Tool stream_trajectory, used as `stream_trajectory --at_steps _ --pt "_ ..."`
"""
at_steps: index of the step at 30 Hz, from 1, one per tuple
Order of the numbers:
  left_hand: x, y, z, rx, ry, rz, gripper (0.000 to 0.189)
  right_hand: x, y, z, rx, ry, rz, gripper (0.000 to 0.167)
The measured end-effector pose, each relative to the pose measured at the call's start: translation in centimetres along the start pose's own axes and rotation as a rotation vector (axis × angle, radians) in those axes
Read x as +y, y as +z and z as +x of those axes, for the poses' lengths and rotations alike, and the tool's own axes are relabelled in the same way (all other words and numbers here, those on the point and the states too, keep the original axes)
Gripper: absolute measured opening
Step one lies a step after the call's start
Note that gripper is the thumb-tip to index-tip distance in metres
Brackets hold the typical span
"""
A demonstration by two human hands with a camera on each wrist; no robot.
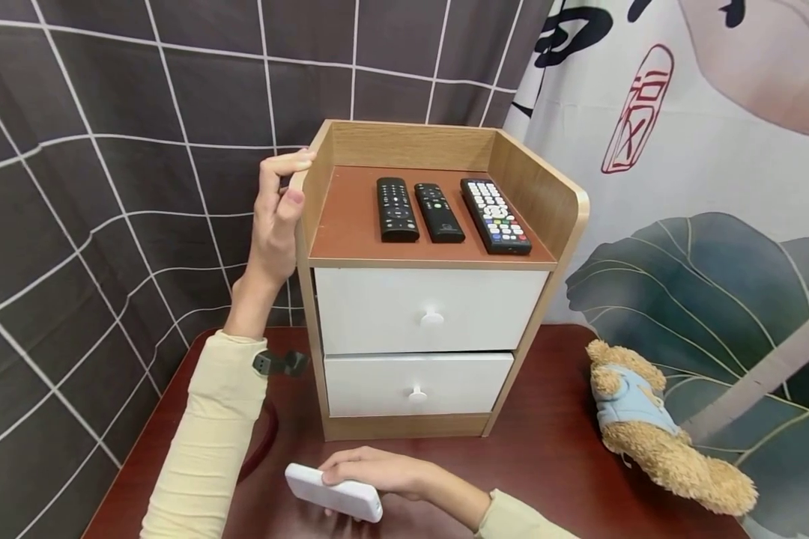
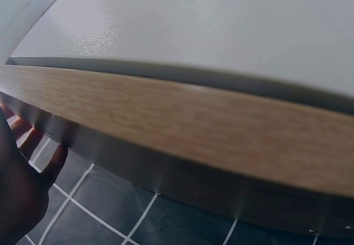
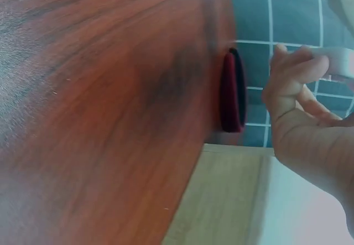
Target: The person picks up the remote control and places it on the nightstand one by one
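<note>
My left hand (image 1: 275,221) rests against the outer left side of a small wooden cabinet (image 1: 404,428), fingertips at the top edge of its side panel. In the left wrist view, its fingers (image 2: 55,165) touch the panel's outer face. My right hand (image 1: 387,475) grips a white, rounded slab like a power bank (image 1: 333,492) above the table, in front of the cabinet. The right wrist view shows only one end of the slab (image 3: 340,62). Two white drawers, an upper drawer (image 1: 377,311) and a lower drawer (image 1: 371,385), have white knobs.
Three black remotes lie on the cabinet's brown top: a left remote (image 1: 396,209), a middle remote (image 1: 439,213) and a right remote (image 1: 495,215). A teddy bear (image 1: 637,404) lies at the table's right. Behind the left forearm is a dark red round object (image 1: 264,442). Dark gridded cloth hangs behind.
</note>
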State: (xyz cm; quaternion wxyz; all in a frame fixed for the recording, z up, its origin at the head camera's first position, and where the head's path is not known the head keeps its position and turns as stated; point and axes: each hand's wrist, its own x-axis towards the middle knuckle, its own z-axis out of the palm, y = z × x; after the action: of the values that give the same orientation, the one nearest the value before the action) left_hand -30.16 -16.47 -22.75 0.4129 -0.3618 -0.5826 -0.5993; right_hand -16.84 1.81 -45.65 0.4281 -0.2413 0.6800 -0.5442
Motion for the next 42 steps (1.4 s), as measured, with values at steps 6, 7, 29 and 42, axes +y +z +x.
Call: stream_trajectory --at_steps 6,7,29,42 --pt "-0.1 -0.1 -0.1 -0.014 -0.018 -0.022 0.066 -2.5 -1.0 -1.5 -0.056 -0.051 -0.028 0.045" --pt "-0.1 -0.1 -0.1 -0.016 -0.017 -0.018 0.066 -2.9 -1.1 -1.8 -0.061 -0.057 -0.032 0.046" --pt "-0.1 -0.2 0.1 -0.04 0.085 0.093 0.054 -20.0 -6.0 -11.5 0.065 -0.063 -0.618 0.037" --pt "-0.2 -0.1 0.5 0.02 0.086 0.1 0.061 -32.9 -8.0 -12.6 0.46 -0.034 -0.867 0.035"
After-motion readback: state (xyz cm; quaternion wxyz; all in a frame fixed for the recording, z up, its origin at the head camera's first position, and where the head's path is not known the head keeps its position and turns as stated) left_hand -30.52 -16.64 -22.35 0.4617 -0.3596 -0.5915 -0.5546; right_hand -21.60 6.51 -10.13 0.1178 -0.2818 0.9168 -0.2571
